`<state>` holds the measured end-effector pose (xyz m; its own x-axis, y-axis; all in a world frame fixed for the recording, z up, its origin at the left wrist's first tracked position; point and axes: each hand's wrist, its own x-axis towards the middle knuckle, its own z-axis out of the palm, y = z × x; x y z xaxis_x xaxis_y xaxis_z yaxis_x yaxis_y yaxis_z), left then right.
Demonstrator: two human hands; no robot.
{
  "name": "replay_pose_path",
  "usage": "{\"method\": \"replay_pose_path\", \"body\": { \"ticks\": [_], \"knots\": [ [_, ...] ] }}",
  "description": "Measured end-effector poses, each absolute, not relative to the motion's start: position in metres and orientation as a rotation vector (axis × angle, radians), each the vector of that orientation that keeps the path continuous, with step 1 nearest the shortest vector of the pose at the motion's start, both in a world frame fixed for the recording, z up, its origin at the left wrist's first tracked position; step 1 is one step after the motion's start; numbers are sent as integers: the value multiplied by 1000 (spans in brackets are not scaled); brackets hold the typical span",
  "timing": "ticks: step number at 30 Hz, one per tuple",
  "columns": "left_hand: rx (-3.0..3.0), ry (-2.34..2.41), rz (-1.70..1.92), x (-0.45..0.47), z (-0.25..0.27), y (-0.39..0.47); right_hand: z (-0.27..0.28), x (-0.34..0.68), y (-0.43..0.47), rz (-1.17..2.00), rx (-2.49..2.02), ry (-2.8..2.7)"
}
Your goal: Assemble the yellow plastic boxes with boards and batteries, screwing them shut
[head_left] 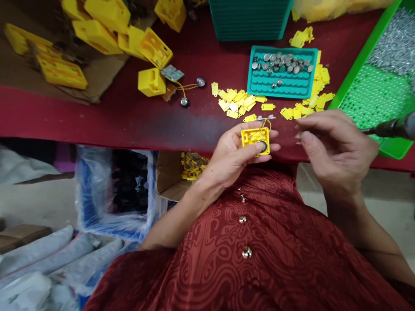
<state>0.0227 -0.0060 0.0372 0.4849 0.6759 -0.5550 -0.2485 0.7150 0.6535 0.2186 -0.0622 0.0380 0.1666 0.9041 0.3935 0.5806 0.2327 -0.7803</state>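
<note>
My left hand is closed around a small open yellow plastic case. Its thumb presses on a round, dark speaker-like disc inside the case. Thin yellow wires run from the case up to a small grey part at its top edge. My right hand hovers to the right of the case, thumb and fingers drawn together; whatever they hold is too small to make out. Just behind that hand, the thin tip of a dark power screwdriver points toward its back.
A teal tray holds several round metal pieces. Yellow tags lie scattered nearby. Stacked teal trays stand behind. At right, a green basket contains silvery pieces. Yellow cases and a cardboard box occupy the left.
</note>
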Motion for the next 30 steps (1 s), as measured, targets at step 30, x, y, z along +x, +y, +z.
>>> {"method": "replay_pose_path", "body": {
  "ticks": [30],
  "knots": [
    [658, 856, 768, 24, 21, 10, 14, 215, -52, 309, -1458, -1530]
  ]
}}
